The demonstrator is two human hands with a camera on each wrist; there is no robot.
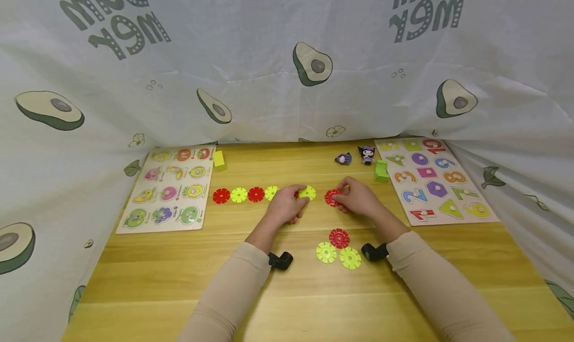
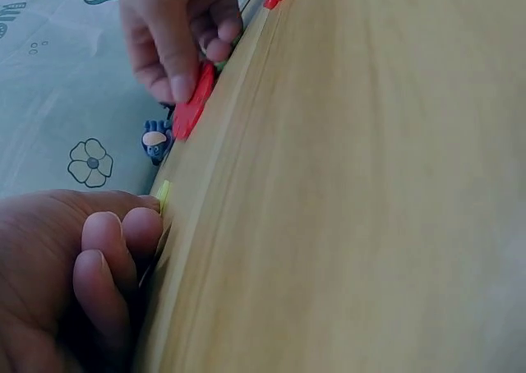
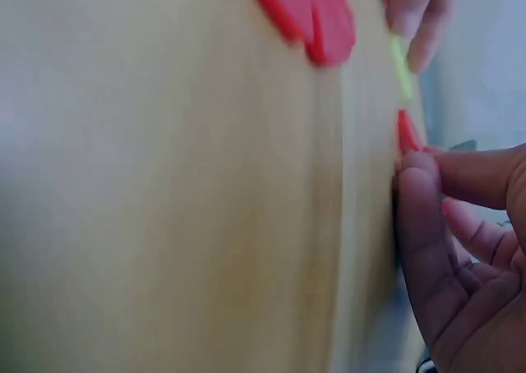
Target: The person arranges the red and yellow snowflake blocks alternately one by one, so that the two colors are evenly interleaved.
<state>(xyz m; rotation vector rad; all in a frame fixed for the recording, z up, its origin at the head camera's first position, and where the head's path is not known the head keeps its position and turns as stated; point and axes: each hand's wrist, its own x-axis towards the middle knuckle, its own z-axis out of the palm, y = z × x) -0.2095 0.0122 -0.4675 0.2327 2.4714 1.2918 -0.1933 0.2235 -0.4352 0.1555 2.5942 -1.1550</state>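
A row of notched plastic discs, alternating red [image 1: 221,196] and yellow [image 1: 238,195], lies left of centre on the table. My left hand [image 1: 284,203] is over the row's right part, its thumb and forefinger at the edge of the end yellow disc [image 1: 307,193]; its other fingers curl in the left wrist view. It partly hides a red disc. Just to the right, my right hand [image 1: 358,197] pinches a red disc [image 1: 332,198] between thumb and fingers, apart from the row. Nearer me lie another red disc [image 1: 339,238] and two yellow discs [image 1: 326,252].
A fruit puzzle board [image 1: 168,190] lies at the left, a number puzzle board [image 1: 437,182] at the right. Behind the hands are a yellow block [image 1: 219,161], a green block [image 1: 381,171] and two small figurines [image 1: 366,154]. A printed curtain [image 1: 264,92] borders the wooden table [image 1: 287,302].
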